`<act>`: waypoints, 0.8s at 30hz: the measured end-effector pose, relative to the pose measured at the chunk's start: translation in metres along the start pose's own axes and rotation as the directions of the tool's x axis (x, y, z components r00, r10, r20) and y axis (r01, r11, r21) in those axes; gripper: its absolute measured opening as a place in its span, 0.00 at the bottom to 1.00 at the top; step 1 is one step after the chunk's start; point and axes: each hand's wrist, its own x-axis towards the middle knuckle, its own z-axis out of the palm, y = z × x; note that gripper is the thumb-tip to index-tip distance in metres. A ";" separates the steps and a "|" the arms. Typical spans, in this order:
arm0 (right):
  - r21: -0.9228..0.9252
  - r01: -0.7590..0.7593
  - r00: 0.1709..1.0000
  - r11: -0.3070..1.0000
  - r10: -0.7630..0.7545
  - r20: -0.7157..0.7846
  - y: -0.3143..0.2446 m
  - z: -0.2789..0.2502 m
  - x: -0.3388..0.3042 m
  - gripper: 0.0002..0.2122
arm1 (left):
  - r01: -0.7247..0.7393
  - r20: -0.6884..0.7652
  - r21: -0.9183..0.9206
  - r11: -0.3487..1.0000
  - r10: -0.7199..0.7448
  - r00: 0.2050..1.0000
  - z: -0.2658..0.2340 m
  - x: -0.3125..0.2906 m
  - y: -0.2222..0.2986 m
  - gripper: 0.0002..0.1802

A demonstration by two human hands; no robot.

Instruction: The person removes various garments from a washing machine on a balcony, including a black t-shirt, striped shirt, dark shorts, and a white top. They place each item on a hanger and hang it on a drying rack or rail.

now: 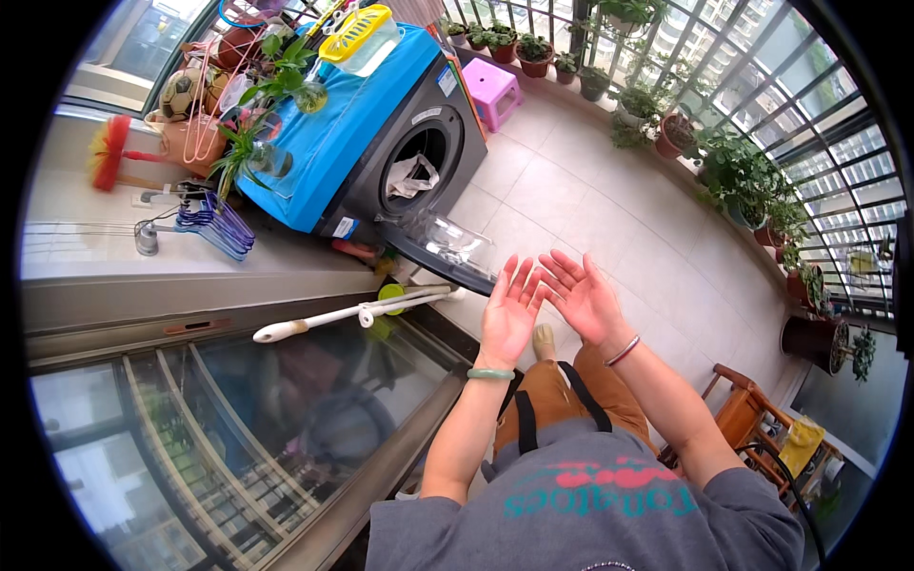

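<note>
Both palms face up, side by side in front of my body, with nothing in them. My left hand (511, 314) has its fingers stretched out and a green bangle at the wrist. Beside it, my right hand (586, 303) is also spread, with a thin bracelet on the wrist. In this view the dark rim of the washing machine's round door (440, 268) reaches to just beside my left hand. That door hangs open from a dark grey front-loading washing machine (464, 114). Pale crumpled cloth (411, 177) lies in the drum opening.
A blue cover (328, 157) on the machine carries plants in jars and a yellow-topped basket (360, 40). Purple hangers (214, 226) lie on the left ledge. White poles (333, 317) stand below it. A pink stool (491, 93), potted plants (678, 133) and a wooden chair (741, 404) line the balcony.
</note>
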 end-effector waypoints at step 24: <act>0.034 -0.381 0.924 0.924 0.382 -0.036 0.013 -0.109 0.496 0.28 | -0.368 -0.612 0.023 0.930 0.304 0.730 -0.192 0.429 0.186 0.19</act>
